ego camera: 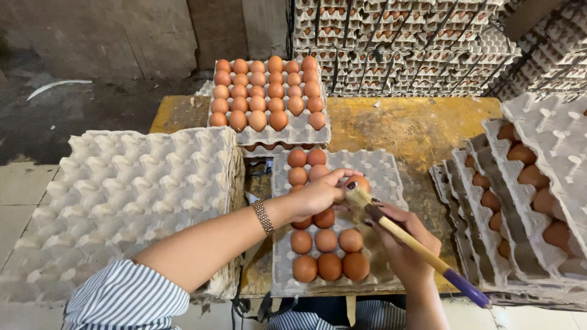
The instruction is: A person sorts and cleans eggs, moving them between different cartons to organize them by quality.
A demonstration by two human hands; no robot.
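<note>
Egg (359, 181), brown, sits pinched in the fingertips of my left hand (321, 194), just above the half-filled grey tray (385, 168) in front of me. My left arm reaches in from the lower left across my body, so the egg ends up at the far tip of that hand, directly ahead of my right hand (400, 241) and touching close to it. My right hand is wrapped around a brush (416, 247) with a pale wooden handle and a purple end; its long axis runs from the lower right, near my body, up and leftward, so the bristles (358, 197) meet the underside of the egg. Both hands are closed, the left lightly on the egg, the right firmly on the handle. Beneath my hands the tray holds more brown eggs in columns, some beyond my left fingers and some nearer me under my right wrist. Farther ahead of my hands sits a full tray of eggs (266, 91) on the yellow worn table (416, 125). Off to my left is a stack of empty trays (122, 195); to my right, beyond the brush handle, are tilted trays with eggs (520, 183).
</note>
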